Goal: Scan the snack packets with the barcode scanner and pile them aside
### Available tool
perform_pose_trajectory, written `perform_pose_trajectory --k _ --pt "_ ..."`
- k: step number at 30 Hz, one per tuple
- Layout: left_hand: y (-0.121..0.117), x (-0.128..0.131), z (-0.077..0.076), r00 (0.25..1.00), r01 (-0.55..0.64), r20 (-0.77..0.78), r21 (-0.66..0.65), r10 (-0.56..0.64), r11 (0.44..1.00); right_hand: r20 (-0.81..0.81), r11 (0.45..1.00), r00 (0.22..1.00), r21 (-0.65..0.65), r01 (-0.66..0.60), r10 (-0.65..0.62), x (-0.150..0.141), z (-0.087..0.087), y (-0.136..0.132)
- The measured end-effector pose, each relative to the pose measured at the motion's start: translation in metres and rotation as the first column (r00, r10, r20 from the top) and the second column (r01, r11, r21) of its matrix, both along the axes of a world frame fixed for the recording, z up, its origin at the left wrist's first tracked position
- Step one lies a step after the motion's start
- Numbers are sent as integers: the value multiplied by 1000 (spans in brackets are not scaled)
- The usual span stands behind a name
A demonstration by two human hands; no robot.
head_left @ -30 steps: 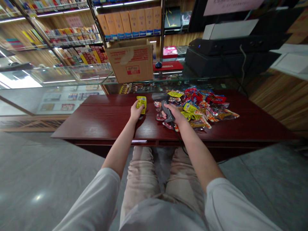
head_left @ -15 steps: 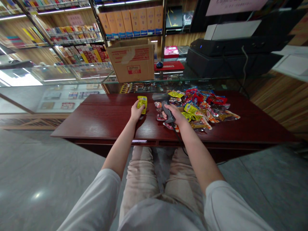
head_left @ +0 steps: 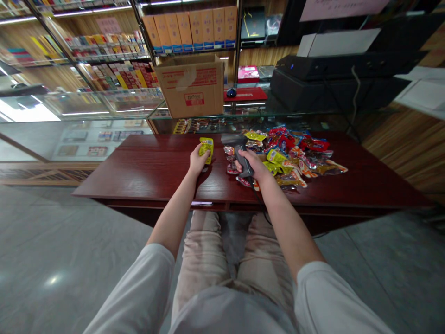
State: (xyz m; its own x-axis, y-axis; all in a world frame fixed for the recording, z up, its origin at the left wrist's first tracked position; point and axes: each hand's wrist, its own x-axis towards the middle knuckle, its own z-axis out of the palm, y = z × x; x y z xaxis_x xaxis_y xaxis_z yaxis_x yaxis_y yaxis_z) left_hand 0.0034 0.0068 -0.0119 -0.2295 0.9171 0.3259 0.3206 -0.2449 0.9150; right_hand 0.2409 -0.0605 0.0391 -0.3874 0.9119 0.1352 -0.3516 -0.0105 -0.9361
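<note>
My left hand [head_left: 198, 161] pinches a small yellow snack packet [head_left: 206, 147] and holds it up over the dark red desk [head_left: 153, 162]. In my right hand [head_left: 253, 163] is a black handheld barcode scanner [head_left: 242, 156], its fingers wrapped around the handle. The scanner's head points left, toward the yellow packet, with a gap between them. From the handle a black cable runs down past the desk's front edge. Right beside and behind the scanner lies a pile of snack packets [head_left: 288, 139] in red, blue, orange and clear wrapping, with several yellow ones [head_left: 277, 157] among them.
Behind the desk, an open cardboard box [head_left: 191, 88] stands on a glass display counter [head_left: 114, 104]. A mouse [head_left: 231, 93] rests near a red flat item. Black machines [head_left: 333, 88] stand at the back right. Shelves of boxed goods [head_left: 194, 30] line the wall.
Almost nothing differs. Both hands keep their hold on the packet and the scanner, and the view has shifted very slightly.
</note>
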Motion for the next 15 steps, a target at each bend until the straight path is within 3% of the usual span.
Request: perform_pose_trajectory --k 15 --pt "-1 1 -1 1000 -9 -20 12 9 1000 19 1000 1000 3 11 -11 2 -4 1"
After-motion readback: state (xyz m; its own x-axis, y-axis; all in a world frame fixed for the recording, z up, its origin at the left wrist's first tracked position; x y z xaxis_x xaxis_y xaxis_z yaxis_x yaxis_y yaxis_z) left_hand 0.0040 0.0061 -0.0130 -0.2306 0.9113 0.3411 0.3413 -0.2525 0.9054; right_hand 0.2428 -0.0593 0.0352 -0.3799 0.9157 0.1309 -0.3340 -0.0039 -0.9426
